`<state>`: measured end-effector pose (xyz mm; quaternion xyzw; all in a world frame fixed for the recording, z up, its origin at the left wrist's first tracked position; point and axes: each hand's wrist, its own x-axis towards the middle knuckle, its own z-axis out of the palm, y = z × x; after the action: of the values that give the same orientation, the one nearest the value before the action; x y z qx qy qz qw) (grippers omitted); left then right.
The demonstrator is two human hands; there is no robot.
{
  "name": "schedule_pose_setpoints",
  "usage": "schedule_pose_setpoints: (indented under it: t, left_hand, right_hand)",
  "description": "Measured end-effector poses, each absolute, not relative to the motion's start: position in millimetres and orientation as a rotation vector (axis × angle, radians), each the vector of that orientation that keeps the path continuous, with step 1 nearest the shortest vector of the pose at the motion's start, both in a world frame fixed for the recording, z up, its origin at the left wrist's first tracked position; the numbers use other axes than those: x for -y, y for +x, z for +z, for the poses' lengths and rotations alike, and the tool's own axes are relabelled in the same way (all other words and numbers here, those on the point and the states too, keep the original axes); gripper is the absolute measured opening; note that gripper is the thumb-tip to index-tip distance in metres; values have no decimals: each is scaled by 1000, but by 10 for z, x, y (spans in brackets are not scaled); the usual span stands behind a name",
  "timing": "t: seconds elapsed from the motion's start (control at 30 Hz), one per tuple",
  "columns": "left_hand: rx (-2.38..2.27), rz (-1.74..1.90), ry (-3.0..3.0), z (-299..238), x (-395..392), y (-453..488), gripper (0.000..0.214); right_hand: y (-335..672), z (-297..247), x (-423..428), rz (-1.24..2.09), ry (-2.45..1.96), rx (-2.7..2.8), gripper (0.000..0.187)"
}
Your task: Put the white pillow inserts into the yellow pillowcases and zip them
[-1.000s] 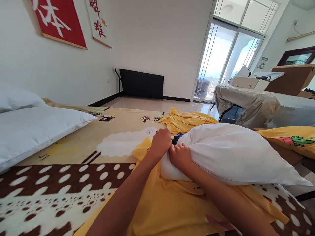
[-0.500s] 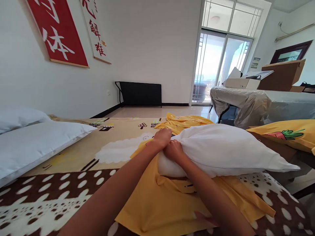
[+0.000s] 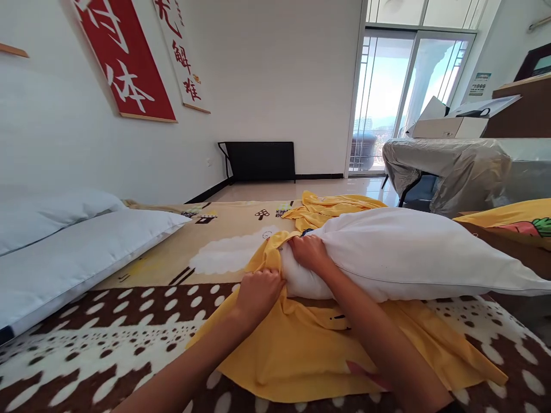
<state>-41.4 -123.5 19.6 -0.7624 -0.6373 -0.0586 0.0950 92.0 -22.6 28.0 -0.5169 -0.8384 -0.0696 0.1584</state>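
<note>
A white pillow (image 3: 408, 252) lies across a yellow pillowcase (image 3: 301, 344) spread on the patterned blanket (image 3: 99, 344) of a bed. My right hand (image 3: 309, 252) is closed on the pillow's near-left end, fingers pressed into it. My left hand (image 3: 257, 289) sits lower and nearer, fingers pinched on the yellow pillowcase's edge right beside that end of the pillow. Yellow fabric bunches up between my two hands.
Two bare white pillows (image 3: 73, 252) lie at the left by the wall. More crumpled yellow cloth (image 3: 331, 207) sits beyond the pillow. A yellow carrot-print pillow (image 3: 516, 221) is at the right. A plastic-covered table (image 3: 456, 166) with boxes stands by the glass doors.
My left hand has dropped from the top of the pillow's end down toward me and now grips the yellow pillowcase. My right hand keeps its hold on the pillow.
</note>
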Motion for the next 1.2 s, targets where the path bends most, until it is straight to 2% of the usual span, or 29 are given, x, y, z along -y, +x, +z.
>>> schedule_pose_setpoints:
  t: [0.13,0.2,0.3,0.37,0.47,0.53,0.6,0.7,0.77,0.93,1.07,1.2]
  left_hand:
    - [1801,-298,-2496,364,1202,-431,33]
    - [1802,-733,-2683,545,1251,-449,37]
    - [1822,-1688,-2746,795,1320,-548,40]
    - [1873,-1814,-2773,887,1317,-672,43]
    - [1925,-1613,-2673,922,1239,-859,50]
    - [1921,-1450,-2490,916,1174,-910,45]
    - [1923,-1126,-2441,906,1123,-874,34]
    - [1878,-528,-2503,881,1076,-712,29]
    - [1854,-294,-2488,857,1051,-598,25]
    - [1933,-246,-2275,795,960,-487,27]
    - [1989,-249,-2233,772,899,-513,26]
    - [1979,-349,-2288,802,891,-503,20]
  right_hand:
    - [930,305,227,-196,-1479,2404,43]
    - [933,308,243,-194,-1468,2411,40]
    - [934,288,315,-213,-1431,2396,37]
    - [929,259,405,-239,-1415,2365,39]
    - [916,208,580,-276,-1394,2336,41]
    - [909,181,692,-307,-1360,2340,40]
    - [911,163,772,-358,-1312,2344,39]
    - [929,144,834,-426,-1261,2350,36]
    - [943,128,869,-436,-1247,2364,35]
    - [1013,103,1115,-487,-1001,2457,44]
    - [1240,206,1375,-533,-738,2679,44]
    - [1518,346,1390,-550,-858,2753,66]
